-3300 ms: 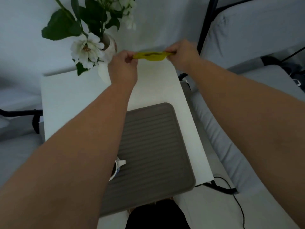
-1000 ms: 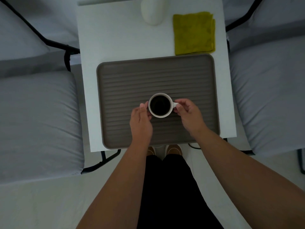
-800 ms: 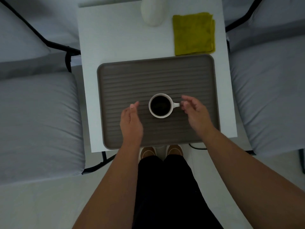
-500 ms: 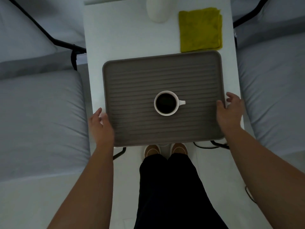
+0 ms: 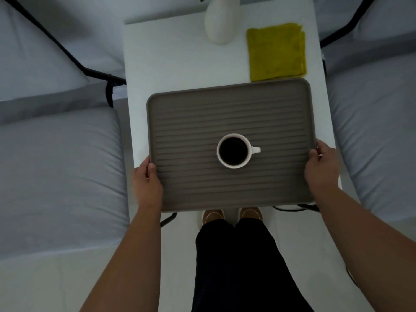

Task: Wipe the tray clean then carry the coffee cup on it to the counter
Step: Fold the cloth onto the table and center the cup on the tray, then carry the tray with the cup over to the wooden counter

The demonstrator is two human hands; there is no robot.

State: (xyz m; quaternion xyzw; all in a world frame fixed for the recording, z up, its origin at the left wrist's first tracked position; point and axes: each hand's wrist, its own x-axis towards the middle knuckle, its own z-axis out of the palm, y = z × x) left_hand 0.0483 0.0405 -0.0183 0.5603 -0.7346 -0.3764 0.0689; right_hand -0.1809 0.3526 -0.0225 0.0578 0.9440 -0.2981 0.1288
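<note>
A brown ribbed tray [image 5: 191, 113] lies on a narrow white table [image 5: 171, 55], its near edge past the table's front. A white cup of black coffee [image 5: 234, 150] stands upright near the tray's middle, handle pointing right. My left hand [image 5: 146, 181] grips the tray's left edge, thumb on top. My right hand [image 5: 322, 167] grips the right edge the same way. A folded yellow cloth [image 5: 276, 51] lies flat on the table just behind the tray's far right corner.
A white vase [image 5: 221, 21] stands at the table's far end, left of the cloth. Grey cushioned seats with black frames flank the table: one on the left [image 5: 58, 167], one on the right [image 5: 378, 122]. My legs and shoes [image 5: 231, 216] are below the tray.
Both hands let go of the cup after setting it on the tray, moved outward to the tray's two sides and closed on its edges. The cloth now lies folded on the table.
</note>
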